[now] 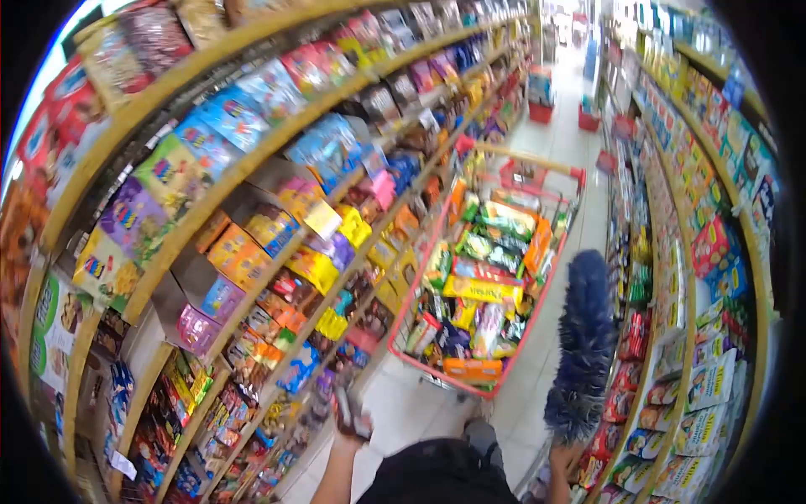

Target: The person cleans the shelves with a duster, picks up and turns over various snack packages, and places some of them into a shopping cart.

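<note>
My left hand (348,426), low in the view beside the left shelves, is closed around a small dark item (345,409); its kind is too blurred to tell. At the lower right, my right hand (565,459) grips the lower end of a fluffy dark blue duster (581,344), whose head points up and away from me. Its handle is hidden in the hand. Ahead stands a shopping cart (520,359) with a red rim, heaped with colourful snack packs (483,291). The duster head is to the right of the cart.
Long shelves (252,181) of packaged sweets and snacks line the left side. More shelves (688,277) with packets run along the right. A tiled floor (395,403) lies between them. Red baskets (540,112) stand farther down the aisle.
</note>
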A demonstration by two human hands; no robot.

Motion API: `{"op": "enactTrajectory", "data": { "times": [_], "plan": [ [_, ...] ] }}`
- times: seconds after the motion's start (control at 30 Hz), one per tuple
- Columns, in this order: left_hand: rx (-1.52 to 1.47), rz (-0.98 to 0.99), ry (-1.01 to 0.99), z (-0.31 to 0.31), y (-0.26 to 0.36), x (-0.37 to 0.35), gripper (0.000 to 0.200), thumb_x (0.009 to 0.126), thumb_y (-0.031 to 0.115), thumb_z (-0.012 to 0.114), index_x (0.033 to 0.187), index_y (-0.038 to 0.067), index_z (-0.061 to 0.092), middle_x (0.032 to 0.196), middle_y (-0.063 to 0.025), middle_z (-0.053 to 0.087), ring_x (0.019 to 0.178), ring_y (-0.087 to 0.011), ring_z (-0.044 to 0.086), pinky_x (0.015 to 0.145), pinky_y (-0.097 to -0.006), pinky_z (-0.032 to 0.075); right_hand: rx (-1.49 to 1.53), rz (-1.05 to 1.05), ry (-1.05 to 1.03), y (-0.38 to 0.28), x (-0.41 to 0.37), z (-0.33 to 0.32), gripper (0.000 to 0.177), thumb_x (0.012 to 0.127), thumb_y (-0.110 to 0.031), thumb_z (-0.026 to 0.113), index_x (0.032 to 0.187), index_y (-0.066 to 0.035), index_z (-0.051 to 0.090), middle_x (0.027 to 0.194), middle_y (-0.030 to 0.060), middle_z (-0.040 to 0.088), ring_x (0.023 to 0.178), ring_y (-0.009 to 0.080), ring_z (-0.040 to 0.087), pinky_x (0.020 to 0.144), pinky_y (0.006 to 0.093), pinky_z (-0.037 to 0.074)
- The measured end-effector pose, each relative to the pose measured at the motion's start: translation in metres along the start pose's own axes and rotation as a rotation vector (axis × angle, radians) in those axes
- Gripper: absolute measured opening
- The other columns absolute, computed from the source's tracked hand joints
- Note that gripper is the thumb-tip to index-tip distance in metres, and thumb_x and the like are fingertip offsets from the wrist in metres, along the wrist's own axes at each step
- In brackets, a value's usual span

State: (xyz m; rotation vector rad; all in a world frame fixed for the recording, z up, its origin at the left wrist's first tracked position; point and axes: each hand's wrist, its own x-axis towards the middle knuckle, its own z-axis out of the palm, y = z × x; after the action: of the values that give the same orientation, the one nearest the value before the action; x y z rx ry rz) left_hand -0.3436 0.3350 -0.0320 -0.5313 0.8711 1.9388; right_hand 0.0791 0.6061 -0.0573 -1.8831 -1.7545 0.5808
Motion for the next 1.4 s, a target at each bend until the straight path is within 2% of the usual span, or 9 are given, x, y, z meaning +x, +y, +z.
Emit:
{"op": "enactTrajectory", "data": {
  "times": [0.13, 0.17, 0.3, 0.5, 0.73, 0.93, 1.2, 1.23, 1.4],
  "plan": [
    [-0.413, 0.187, 0.066, -0.148, 0.006, -0.045, 0.030, 0.081, 0.045, 0.062, 0.090, 0.017, 0.059, 0.084, -0.0021, 0.058, 0.069, -0.0184, 0.055, 0.065, -0.0290, 0.048, 0.168, -0.489, -0.434, -0.138, 0.011, -0.052, 0.035, 0.076, -0.029, 0.059, 0.099, -0.003, 0.062, 0.096, 0.0172, 0.063, 0.090, 0.0363, 0.058, 0.082, 0.0413, 0.045],
    [-0.356, 0.103, -0.199, -0.217, 0.010, -0.035, 0.061, 0.080, 0.056, 0.057, 0.126, 0.018, 0.046, 0.116, -0.0113, 0.052, 0.087, -0.0274, 0.054, 0.061, -0.0464, 0.051, 0.079, -0.600, -0.515, -0.154, 0.007, -0.050, 0.033, 0.076, -0.028, 0.059, 0.098, -0.004, 0.062, 0.091, 0.0168, 0.064, 0.085, 0.0361, 0.059, 0.078, 0.0411, 0.047],
    [-0.320, 0.282, 0.075, -0.122, 0.021, -0.114, 0.022, 0.088, 0.022, 0.055, 0.101, 0.004, 0.058, 0.091, -0.0071, 0.062, 0.093, -0.0251, 0.059, 0.084, -0.0383, 0.048, -0.099, -0.957, -0.759, -0.221, -0.046, -0.014, 0.033, 0.076, -0.032, 0.059, 0.094, -0.005, 0.061, 0.079, 0.0178, 0.063, 0.074, 0.0368, 0.060, 0.065, 0.0435, 0.049],
    [-0.370, 0.399, 0.151, -0.086, 0.022, -0.138, 0.020, 0.089, 0.028, 0.049, 0.096, 0.011, 0.057, 0.089, -0.0057, 0.062, 0.082, -0.0235, 0.060, 0.075, -0.0400, 0.049, -0.388, -1.317, -1.082, -0.270, -0.137, 0.007, 0.043, 0.078, -0.041, 0.056, 0.089, 0.001, 0.058, 0.069, 0.0218, 0.061, 0.068, 0.0390, 0.062, 0.062, 0.0472, 0.050],
    [-0.629, 0.616, 0.058, -0.047, 0.039, -0.147, 0.043, 0.089, 0.046, 0.040, 0.100, 0.009, 0.057, 0.095, -0.0092, 0.062, 0.083, -0.0237, 0.060, 0.068, -0.0387, 0.049, -0.566, -1.284, -1.140, -0.295, -0.181, -0.015, 0.042, 0.082, -0.039, 0.052, 0.095, 0.000, 0.058, 0.071, 0.0212, 0.063, 0.068, 0.0385, 0.062, 0.063, 0.0484, 0.050],
    [-0.425, 0.187, -0.166, -0.045, 0.005, -0.108, 0.039, 0.092, 0.046, 0.043, 0.109, 0.015, 0.059, 0.108, 0.0010, 0.062, 0.098, -0.0220, 0.058, 0.085, -0.0418, 0.045, -0.519, -1.072, -1.031, -0.275, -0.176, 0.007, 0.045, 0.084, -0.039, 0.051, 0.095, 0.005, 0.058, 0.073, 0.0239, 0.062, 0.071, 0.0397, 0.062, 0.065, 0.0485, 0.050],
    [-0.474, 0.236, -0.193, -0.031, -0.003, -0.087, 0.042, 0.092, 0.047, 0.043, 0.111, 0.012, 0.056, 0.100, -0.0023, 0.062, 0.090, -0.0203, 0.058, 0.083, -0.0374, 0.046, -0.466, -0.940, -1.056, -0.270, -0.139, 0.002, 0.044, 0.083, -0.037, 0.053, 0.086, 0.006, 0.061, 0.076, 0.0270, 0.061, 0.073, 0.0424, 0.061, 0.070, 0.0493, 0.049],
    [-0.446, 0.156, -0.492, -0.036, -0.006, -0.082, 0.041, 0.092, 0.046, 0.044, 0.111, 0.011, 0.055, 0.097, -0.0037, 0.061, 0.088, -0.0184, 0.057, 0.080, -0.0346, 0.047, -0.455, -0.906, -1.058, -0.268, -0.134, 0.008, 0.043, 0.083, -0.037, 0.053, 0.084, 0.006, 0.062, 0.076, 0.0274, 0.061, 0.073, 0.0431, 0.061, 0.070, 0.0492, 0.049],
    [0.131, 0.287, 0.044, 0.009, -0.029, -0.093, 0.040, 0.091, 0.047, 0.046, 0.111, 0.012, 0.052, 0.088, -0.0025, 0.058, 0.075, -0.0144, 0.056, 0.067, -0.0319, 0.049, -0.285, -0.999, -1.096, -0.237, -0.087, 0.035, 0.043, 0.082, -0.036, 0.050, 0.081, 0.005, 0.062, 0.079, 0.0290, 0.061, 0.075, 0.0444, 0.060, 0.073, 0.0486, 0.049]
  ]
}}
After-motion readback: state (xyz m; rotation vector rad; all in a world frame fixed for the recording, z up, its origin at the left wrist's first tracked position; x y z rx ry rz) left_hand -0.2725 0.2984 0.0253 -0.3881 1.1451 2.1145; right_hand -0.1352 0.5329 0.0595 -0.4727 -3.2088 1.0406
